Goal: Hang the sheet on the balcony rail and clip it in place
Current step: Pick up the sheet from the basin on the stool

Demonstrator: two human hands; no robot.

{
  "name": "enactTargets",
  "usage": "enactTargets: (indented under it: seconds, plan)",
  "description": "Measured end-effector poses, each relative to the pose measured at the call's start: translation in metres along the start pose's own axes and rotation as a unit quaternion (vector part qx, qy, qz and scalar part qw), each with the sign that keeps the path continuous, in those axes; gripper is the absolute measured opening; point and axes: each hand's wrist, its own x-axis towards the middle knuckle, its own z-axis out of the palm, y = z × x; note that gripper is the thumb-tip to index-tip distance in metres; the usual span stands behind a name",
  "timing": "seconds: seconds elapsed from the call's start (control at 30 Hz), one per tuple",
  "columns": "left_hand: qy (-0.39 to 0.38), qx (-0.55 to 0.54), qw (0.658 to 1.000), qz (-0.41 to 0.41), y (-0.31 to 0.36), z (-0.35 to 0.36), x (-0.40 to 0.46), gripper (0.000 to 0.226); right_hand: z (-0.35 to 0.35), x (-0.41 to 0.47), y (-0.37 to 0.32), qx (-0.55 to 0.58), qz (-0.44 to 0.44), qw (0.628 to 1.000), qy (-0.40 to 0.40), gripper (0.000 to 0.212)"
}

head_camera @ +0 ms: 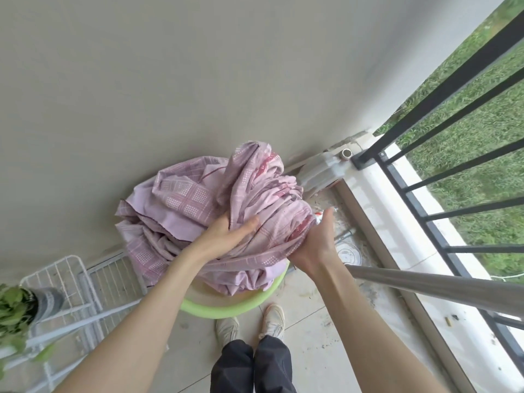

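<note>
Sheet [198, 211] bunched, no clear axis, left hand [224, 236] and right hand [314, 245] gripping it

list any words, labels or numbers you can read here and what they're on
None can be read.
The pink sheet bears only a woven check-and-dot pattern, no lettering.
The red-and-white item beside the right hand may carry a label, but it is too blurred and hidden to read.

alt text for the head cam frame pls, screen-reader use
Seen from above, a person's left hand and right hand grip a bunched pink checked sheet over a green-rimmed basin on a balcony floor. The black balcony rail stands to the right, with grass beyond.
</note>
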Motion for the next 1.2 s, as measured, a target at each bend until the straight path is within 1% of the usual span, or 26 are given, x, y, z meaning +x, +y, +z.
enactTargets:
  seconds: [0.07,0.1,0.17,0.27,0.3,0.37,0.4,0.43,0.5,0.53,0.57,0.6,0.63,0.67,0.73,0.77,0.8,0.83,0.87,0.93,1.0,1.03,1.07,1.1,1.13,1.2]
  plan:
    - [0.007,-0.019,1.000,-0.011,0.004,-0.008,-0.013,0.086,0.013,-0.006,0.003,-0.044,-0.016,0.999,-0.004,0.096]
    - [0.021,-0.027,0.999,-0.002,0.007,-0.012,-0.020,0.086,0.019,-0.009,0.005,-0.059,-0.021,0.998,-0.006,0.096]
    - [0.073,-0.022,0.997,0.017,0.014,-0.016,-0.034,0.076,0.029,-0.016,0.007,-0.092,-0.033,0.995,-0.006,0.096]
    - [0.175,0.021,0.984,0.013,0.039,-0.020,-0.064,0.064,0.045,-0.031,0.011,-0.122,-0.053,0.991,-0.010,0.093]
    - [0.199,0.027,0.980,0.014,0.046,-0.023,-0.071,0.067,0.052,-0.037,0.012,-0.127,-0.056,0.990,-0.016,0.093]
    - [0.247,0.069,0.966,0.039,0.059,-0.030,-0.088,0.082,0.070,-0.052,0.012,-0.145,-0.055,0.987,-0.032,0.094]
    - [0.263,0.084,0.959,0.062,0.064,-0.033,-0.097,0.085,0.080,-0.060,0.013,-0.154,-0.053,0.986,-0.041,0.094]
    - [0.264,0.073,0.959,0.070,0.070,-0.039,-0.105,0.085,0.091,-0.069,0.013,-0.163,-0.052,0.984,-0.055,0.094]
    - [0.238,-0.006,0.969,0.065,0.088,-0.053,-0.123,0.080,0.111,-0.085,0.014,-0.185,-0.055,0.978,-0.076,0.093]
    - [0.229,-0.048,0.971,0.053,0.095,-0.060,-0.130,0.074,0.121,-0.094,0.014,-0.200,-0.060,0.974,-0.086,0.090]
    - [0.226,-0.114,0.967,0.026,0.100,-0.071,-0.134,0.073,0.129,-0.101,0.015,-0.212,-0.063,0.970,-0.098,0.088]
    - [0.215,-0.212,0.953,0.004,0.106,-0.084,-0.137,0.085,0.137,-0.108,0.014,-0.224,-0.067,0.966,-0.110,0.087]
    - [0.190,-0.310,0.932,-0.007,0.109,-0.095,-0.140,0.099,0.144,-0.115,0.014,-0.232,-0.073,0.962,-0.122,0.088]
    - [0.144,-0.394,0.908,-0.010,0.111,-0.105,-0.144,0.099,0.152,-0.122,0.013,-0.239,-0.078,0.959,-0.133,0.090]
    - [0.062,-0.523,0.850,-0.005,0.122,-0.123,-0.157,0.072,0.170,-0.136,0.011,-0.258,-0.087,0.951,-0.149,0.093]
    - [0.039,-0.548,0.835,-0.023,0.129,-0.131,-0.165,0.065,0.180,-0.143,0.010,-0.277,-0.098,0.943,-0.155,0.094]
    - [0.012,-0.554,0.832,-0.026,0.136,-0.136,-0.171,0.064,0.191,-0.151,0.007,-0.299,-0.111,0.934,-0.161,0.094]
    - [-0.014,-0.546,0.837,-0.019,0.146,-0.142,-0.176,0.065,0.202,-0.160,0.005,-0.319,-0.125,0.924,-0.167,0.093]
    - [-0.040,-0.525,0.850,0.005,0.157,-0.147,-0.184,0.064,0.214,-0.170,0.001,-0.335,-0.138,0.915,-0.176,0.089]
    - [-0.055,-0.498,0.864,0.058,0.185,-0.161,-0.200,0.060,0.238,-0.191,-0.009,-0.353,-0.158,0.902,-0.193,0.084]
    - [-0.052,-0.458,0.879,0.119,0.211,-0.175,-0.214,0.051,0.260,-0.215,-0.019,-0.362,-0.175,0.889,-0.218,0.086]
    - [-0.034,-0.434,0.888,0.145,0.223,-0.182,-0.221,0.049,0.270,-0.226,-0.024,-0.367,-0.182,0.882,-0.232,0.087]
    - [-0.011,-0.415,0.895,0.166,0.235,-0.189,-0.228,0.058,0.279,-0.236,-0.027,-0.370,-0.188,0.876,-0.244,0.089]
    - [0.010,-0.383,0.906,0.182,0.247,-0.197,-0.233,0.071,0.289,-0.248,-0.030,-0.375,-0.197,0.869,-0.253,0.090]
    - [0.015,-0.349,0.916,0.196,0.260,-0.203,-0.240,0.077,0.298,-0.259,-0.034,-0.382,-0.208,0.862,-0.261,0.093]
    - [0.000,-0.289,0.930,0.226,0.288,-0.212,-0.261,0.077,0.317,-0.283,-0.044,-0.390,-0.238,0.846,-0.274,0.099]
